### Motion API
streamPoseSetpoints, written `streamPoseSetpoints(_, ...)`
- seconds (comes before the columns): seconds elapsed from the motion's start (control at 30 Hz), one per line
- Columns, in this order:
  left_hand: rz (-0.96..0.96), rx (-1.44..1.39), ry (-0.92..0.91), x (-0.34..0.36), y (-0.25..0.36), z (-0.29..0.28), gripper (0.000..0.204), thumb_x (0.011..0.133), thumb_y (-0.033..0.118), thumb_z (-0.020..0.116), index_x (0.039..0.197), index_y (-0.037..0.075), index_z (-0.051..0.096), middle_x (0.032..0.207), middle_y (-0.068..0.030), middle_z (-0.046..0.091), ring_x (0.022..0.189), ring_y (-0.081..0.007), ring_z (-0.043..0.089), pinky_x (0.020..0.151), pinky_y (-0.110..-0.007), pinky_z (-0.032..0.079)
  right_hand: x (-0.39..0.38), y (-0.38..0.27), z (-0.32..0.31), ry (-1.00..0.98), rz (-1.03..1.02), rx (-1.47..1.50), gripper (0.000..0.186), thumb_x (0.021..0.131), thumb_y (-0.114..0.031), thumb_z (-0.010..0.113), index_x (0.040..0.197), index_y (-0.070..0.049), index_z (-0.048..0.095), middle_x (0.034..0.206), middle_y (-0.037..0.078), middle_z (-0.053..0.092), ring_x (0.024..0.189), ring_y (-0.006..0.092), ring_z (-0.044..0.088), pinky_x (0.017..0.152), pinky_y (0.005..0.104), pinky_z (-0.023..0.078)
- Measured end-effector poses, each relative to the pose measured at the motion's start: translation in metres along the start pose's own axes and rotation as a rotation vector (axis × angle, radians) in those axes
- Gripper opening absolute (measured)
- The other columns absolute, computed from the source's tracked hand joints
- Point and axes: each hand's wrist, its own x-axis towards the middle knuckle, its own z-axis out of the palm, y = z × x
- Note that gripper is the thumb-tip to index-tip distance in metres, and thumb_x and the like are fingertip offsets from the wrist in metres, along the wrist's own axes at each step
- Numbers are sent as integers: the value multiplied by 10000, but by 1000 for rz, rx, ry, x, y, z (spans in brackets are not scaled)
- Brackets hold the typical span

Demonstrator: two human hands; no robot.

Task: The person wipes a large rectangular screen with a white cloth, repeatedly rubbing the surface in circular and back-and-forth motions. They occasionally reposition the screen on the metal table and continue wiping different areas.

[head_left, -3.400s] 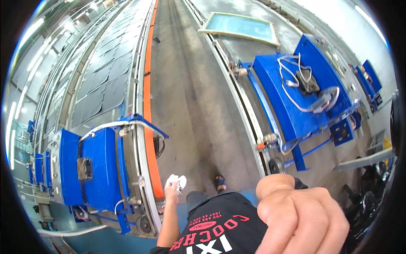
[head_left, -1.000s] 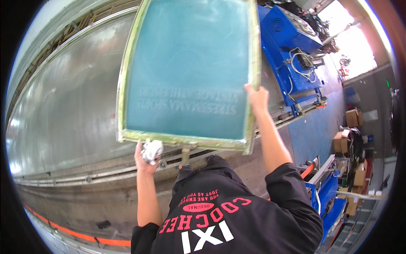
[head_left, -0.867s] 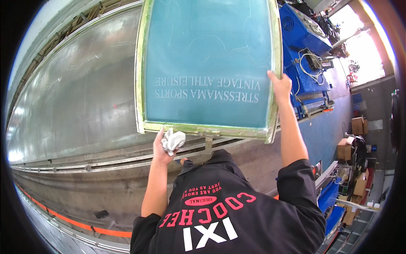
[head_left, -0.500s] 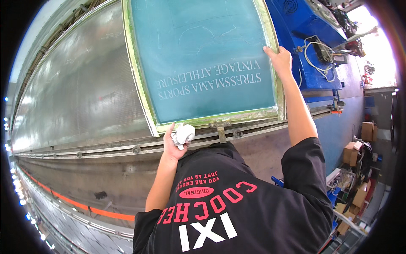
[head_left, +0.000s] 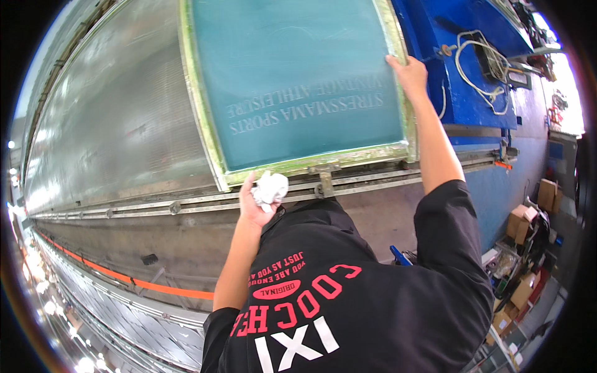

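A screen-printing frame with a teal mesh (head_left: 298, 56) and a pale green taped border (head_left: 367, 153) lies in front of me. Lettering shows on the mesh near its closest edge. My right hand (head_left: 410, 78) grips the frame's right side, thumb on top and the other fingers mostly hidden behind the border. At the near left corner, my left hand (head_left: 254, 205) is closed around a crumpled white cloth (head_left: 272, 188). One of its fingers points up against the frame's edge.
A long table with a shiny grey surface (head_left: 118, 105) stretches left. A metal rail (head_left: 140, 210) runs along its near edge, with a bracket (head_left: 324, 180) at the frame. At right stands a blue machine (head_left: 435, 87) with a looped white cable (head_left: 463, 62). Cardboard boxes (head_left: 518, 224) lie beyond.
The view has shifted slightly, and the blue machine now appears further right. Both hands keep their places at the frame, and the left still holds the white cloth.
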Motion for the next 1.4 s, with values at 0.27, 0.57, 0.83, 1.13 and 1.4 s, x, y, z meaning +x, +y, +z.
streamPoseSetpoints(0.27,38,201,87,-9,25,-12,553,988,556,562,1147,38,675,1023,-105,749,880,-248,718,656,-362,544,-24,13,25,-25,171,182,484,783,-484,817,966,-37,780,825,163,758,781,307,749,753,419,579)
streamPoseSetpoints(0.57,203,259,176,-52,50,-65,655,1000,528,548,1271,-60,647,1084,-131,736,937,-255,712,795,-372,583,-28,2,51,-118,265,222,504,806,-449,801,1037,-5,748,976,224,751,964,393,725,868,473,573)
streamPoseSetpoints(0.83,284,316,249,-52,44,-52,591,976,542,588,1152,-12,691,1004,-86,753,854,-234,729,653,-334,587,-70,3,74,-175,373,326,459,867,-406,761,1078,-3,695,1064,234,732,1048,405,694,923,490,539)
streamPoseSetpoints(1.13,178,361,194,-52,55,-40,659,968,602,562,1240,9,654,962,-98,738,788,-231,703,584,-340,541,-116,11,35,512,-37,197,320,863,-299,752,1049,-43,705,1029,158,676,984,361,661,860,485,531)
streamPoseSetpoints(1.4,212,336,105,-65,79,-47,719,976,596,540,1347,-18,600,918,-114,728,749,-232,683,545,-338,496,-120,80,-92,426,467,-538,515,942,-416,691,1359,-119,632,1023,147,655,1009,334,649,818,452,552)
